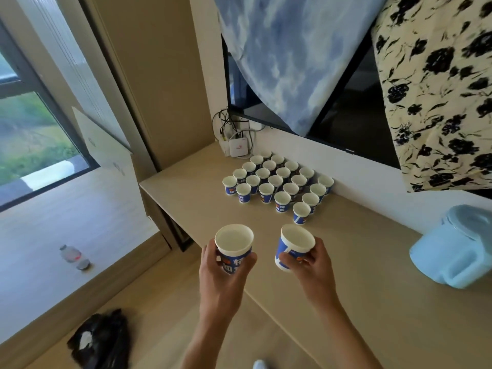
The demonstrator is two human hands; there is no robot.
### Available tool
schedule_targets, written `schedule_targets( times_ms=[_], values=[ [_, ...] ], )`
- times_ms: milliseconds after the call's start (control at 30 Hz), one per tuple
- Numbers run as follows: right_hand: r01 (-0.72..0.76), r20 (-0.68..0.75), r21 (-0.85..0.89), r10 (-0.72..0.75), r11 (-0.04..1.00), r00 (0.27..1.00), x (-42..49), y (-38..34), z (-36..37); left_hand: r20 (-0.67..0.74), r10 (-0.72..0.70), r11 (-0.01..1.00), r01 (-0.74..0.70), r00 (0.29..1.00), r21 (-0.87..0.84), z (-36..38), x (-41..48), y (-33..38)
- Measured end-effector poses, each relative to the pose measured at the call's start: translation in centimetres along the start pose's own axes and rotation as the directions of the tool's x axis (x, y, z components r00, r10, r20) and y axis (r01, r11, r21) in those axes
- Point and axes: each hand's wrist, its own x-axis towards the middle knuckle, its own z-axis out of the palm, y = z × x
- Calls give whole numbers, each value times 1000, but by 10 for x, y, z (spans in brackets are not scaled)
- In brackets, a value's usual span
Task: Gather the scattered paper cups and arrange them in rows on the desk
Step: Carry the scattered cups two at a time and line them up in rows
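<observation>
One long pale desk (378, 294) along the wall, with a blue lidded container (452, 257) at its right end. Roughly two dozen paper cups (277, 182) set upright and mouth-up in tight diagonal rows at the back, close against the wall, the front row only part filled.

Two more off the surface, above the desk's near edge and short of the block:
- Left cup (234, 245): upright, mouth open to the camera.
- Right cup (294, 246): tilted, mouth leaning left.

Left hand (226, 272) wrapped round the lower wall of its cup, fingers (210, 250) curled on one side and thumb on the other. Right hand (312, 265) likewise closed round the lower half of its cup, thumb (288, 259) across the blue print. Neither grip slack, neither visibly denting the paper.

Judged by look: empty, very light, thin-walled and easy to crush. Probably stiffest at the rolled rim and the base — so best taken low on the wall, as here, with gentle pressure only. Likely to tip or skid at a nudge, so worth lowering straight down beside the neighbours rather than sliding in.
</observation>
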Motion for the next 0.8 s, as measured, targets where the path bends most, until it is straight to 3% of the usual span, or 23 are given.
schedule_targets(
  times_ms=[367,800],
  values=[
    [-141,-43,64,144,988,989,99,53,69,128,-59,993,45,990,109,9,131,-48],
    [-255,-325,57,259,965,910,145,98,103,431,-235,972,209,871,109,39,252,-123]
  ],
)
